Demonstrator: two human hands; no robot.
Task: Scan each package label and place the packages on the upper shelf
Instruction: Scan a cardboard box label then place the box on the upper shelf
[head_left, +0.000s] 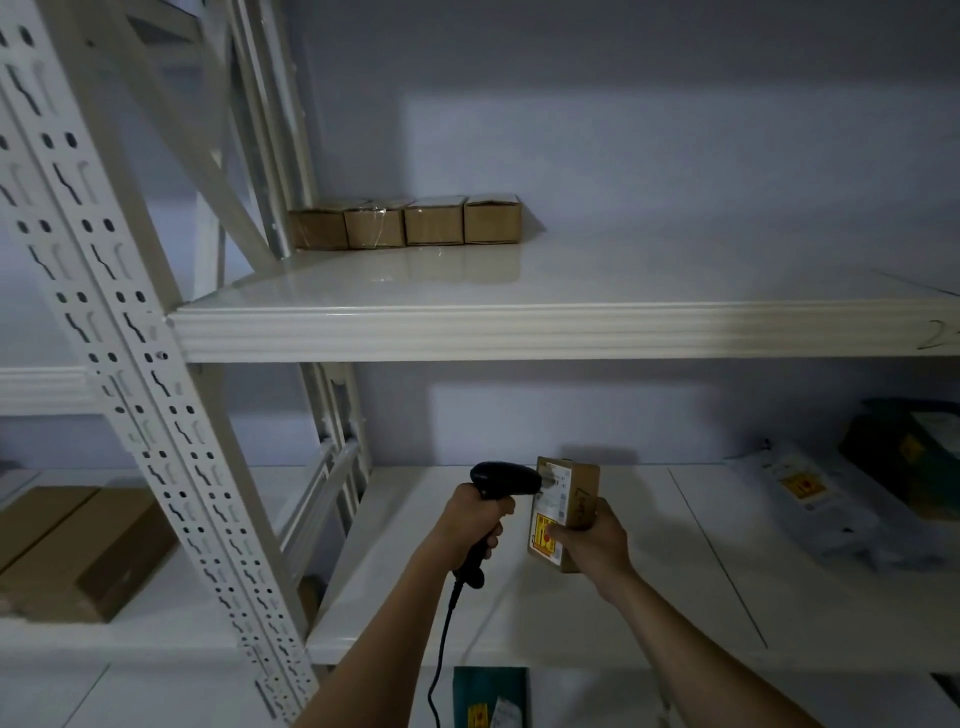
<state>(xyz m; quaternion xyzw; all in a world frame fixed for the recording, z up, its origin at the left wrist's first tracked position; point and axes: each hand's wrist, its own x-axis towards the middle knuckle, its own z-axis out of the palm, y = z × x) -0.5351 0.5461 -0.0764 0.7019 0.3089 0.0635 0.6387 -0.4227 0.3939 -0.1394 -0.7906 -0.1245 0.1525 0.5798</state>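
My right hand (592, 543) grips a small brown cardboard package (576, 493) upright over the lower shelf (649, 597), its white and yellow label turned left. My left hand (470, 525) grips a black corded barcode scanner (501, 480), whose head points right and almost touches the label's upper part. Several small brown boxes (405, 222) stand in a row at the back left of the upper shelf (571, 291).
White perforated rack uprights (119, 332) slant down the left side. Grey bagged parcels with yellow labels (810, 499) and a dark green package (909, 447) lie on the lower shelf's right. A large cardboard box (78, 551) sits in the left bay. Another green package (491, 696) lies below.
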